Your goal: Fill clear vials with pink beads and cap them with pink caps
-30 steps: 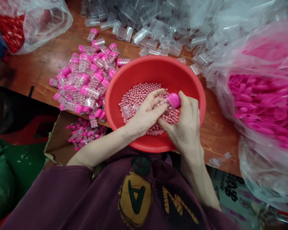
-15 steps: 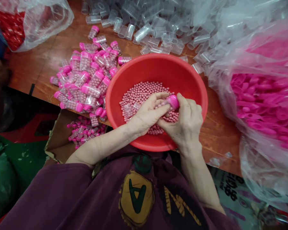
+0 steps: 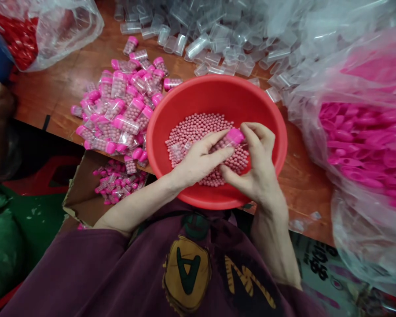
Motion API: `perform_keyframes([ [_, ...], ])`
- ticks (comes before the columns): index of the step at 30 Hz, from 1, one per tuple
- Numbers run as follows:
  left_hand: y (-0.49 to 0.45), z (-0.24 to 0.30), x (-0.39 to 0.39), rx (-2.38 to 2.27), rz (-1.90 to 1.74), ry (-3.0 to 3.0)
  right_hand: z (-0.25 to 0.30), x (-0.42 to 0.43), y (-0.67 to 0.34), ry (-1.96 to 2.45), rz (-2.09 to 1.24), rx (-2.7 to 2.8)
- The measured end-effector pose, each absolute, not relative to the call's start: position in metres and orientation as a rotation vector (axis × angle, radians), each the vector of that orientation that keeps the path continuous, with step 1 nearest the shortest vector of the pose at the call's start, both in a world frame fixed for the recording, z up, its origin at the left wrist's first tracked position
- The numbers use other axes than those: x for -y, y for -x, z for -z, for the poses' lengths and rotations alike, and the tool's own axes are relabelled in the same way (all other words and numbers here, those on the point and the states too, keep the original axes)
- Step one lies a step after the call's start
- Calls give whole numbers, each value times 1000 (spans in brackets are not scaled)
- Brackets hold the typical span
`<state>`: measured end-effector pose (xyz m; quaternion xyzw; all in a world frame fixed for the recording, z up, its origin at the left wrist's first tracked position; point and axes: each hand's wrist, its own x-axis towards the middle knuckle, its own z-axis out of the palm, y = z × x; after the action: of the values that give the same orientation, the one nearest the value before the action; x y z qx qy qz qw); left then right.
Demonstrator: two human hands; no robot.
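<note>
My left hand (image 3: pixel 201 158) is closed around a small clear bottle with a pink cap (image 3: pixel 235 136), tilted so that the cap points up and to the right. Pink beads show through its wall. Beside it my right hand (image 3: pixel 260 169) has thumb and fingers spread apart, holding nothing, with a fingertip close to the cap. Both hands are over a red basin (image 3: pixel 218 90). Loose pink beads (image 3: pixel 201 125) cover part of its bottom, and a clear tube (image 3: pixel 176 152) lies among them at the left.
Capped bead bottles (image 3: pixel 119 108) are heaped left of the basin, with more in a cardboard box (image 3: pixel 82 176) below. Empty clear tubes (image 3: pixel 198 46) are piled behind. A plastic bag of pink pieces (image 3: pixel 359 145) stands right. Another person's hand (image 3: pixel 0 103) is at far left.
My right hand has loosened from the pink cap and drawn slightly away, its fingers spreading. My left hand still has the bottle, which has turned slightly and sits a little further left.
</note>
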<state>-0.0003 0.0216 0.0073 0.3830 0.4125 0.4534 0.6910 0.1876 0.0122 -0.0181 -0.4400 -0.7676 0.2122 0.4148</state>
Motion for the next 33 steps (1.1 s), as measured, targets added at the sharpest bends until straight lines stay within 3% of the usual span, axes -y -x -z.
perform_keyframes([
  [9, 0, -12, -19, -854, -784, -857, 6, -11, -197, 1226, -797, 1572],
  [18, 1, -7, -19, -938, -857, -926, 3, -7, -190, 1304, -623, 1627],
  [28, -15, -7, -26, -920, -925, -605, 27, -2, -167, 1371, -319, 2005],
  [33, -14, -14, -28, -927, -907, -559, 16, -4, -166, 1427, -369, 2045],
])
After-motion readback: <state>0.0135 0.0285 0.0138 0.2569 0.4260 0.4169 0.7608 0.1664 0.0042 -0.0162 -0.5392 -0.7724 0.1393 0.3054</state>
